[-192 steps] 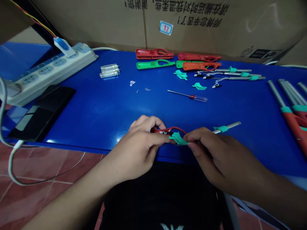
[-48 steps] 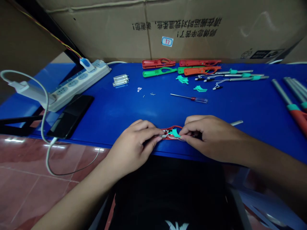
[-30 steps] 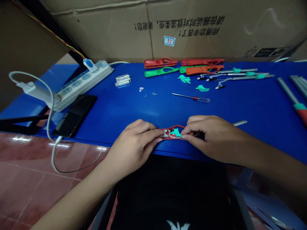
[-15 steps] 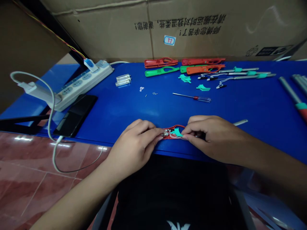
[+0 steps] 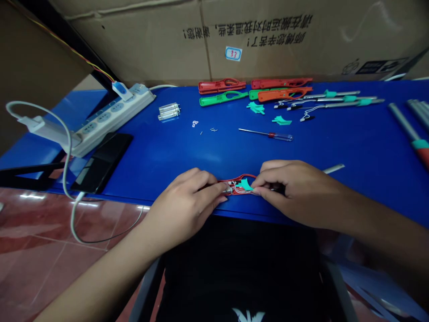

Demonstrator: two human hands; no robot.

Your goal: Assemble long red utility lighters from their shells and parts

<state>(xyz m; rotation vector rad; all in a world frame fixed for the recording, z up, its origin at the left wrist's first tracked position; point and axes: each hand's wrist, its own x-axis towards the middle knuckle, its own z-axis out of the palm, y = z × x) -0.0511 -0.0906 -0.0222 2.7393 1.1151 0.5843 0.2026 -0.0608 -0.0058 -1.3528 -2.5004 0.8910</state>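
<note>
A white power strip [image 5: 110, 120] and a black smartphone [image 5: 102, 162] lie on the blue surface [image 5: 187, 152], near a red-handled screwdriver [image 5: 273, 135], with cardboard cartons [image 5: 254, 40] behind.

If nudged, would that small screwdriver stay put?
The screwdriver probably rolls easily: its handle looks round and the blue tabletop smooth. Its thin metal shaft looks stiff, and the clear handle suggests it is light.

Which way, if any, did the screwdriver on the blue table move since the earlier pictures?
No, it has not moved: the screwdriver still lies just below the teal plastic piece.
</note>
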